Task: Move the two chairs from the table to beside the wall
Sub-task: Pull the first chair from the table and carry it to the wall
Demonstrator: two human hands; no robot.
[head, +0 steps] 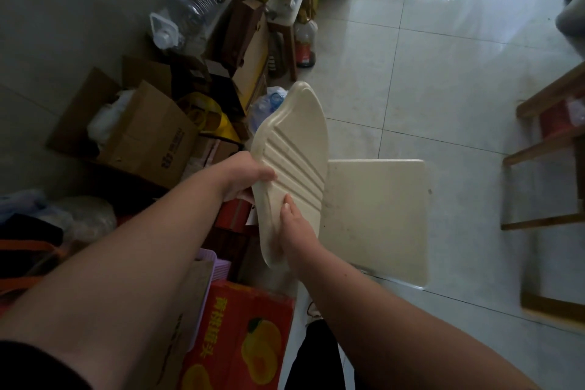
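A cream plastic chair (376, 215) stands on the tiled floor just right of the clutter along the wall, its ribbed backrest (297, 149) toward me and its flat seat facing right. My left hand (245, 177) grips the backrest's left edge, thumb on the ribbed face. My right hand (292, 231) holds the lower part of the backrest, fingers laid flat on it. A second cream chair (294, 0) stands farther back along the wall, among bags and bottles.
Cardboard boxes (139, 136), a clear water jug (190, 13), yellow bags, bottles (305, 44) and a red fruit box (240, 339) crowd the wall on the left. Wooden table legs (544, 149) stand at the right edge. Glossy tiled floor (443, 73) lies between them.
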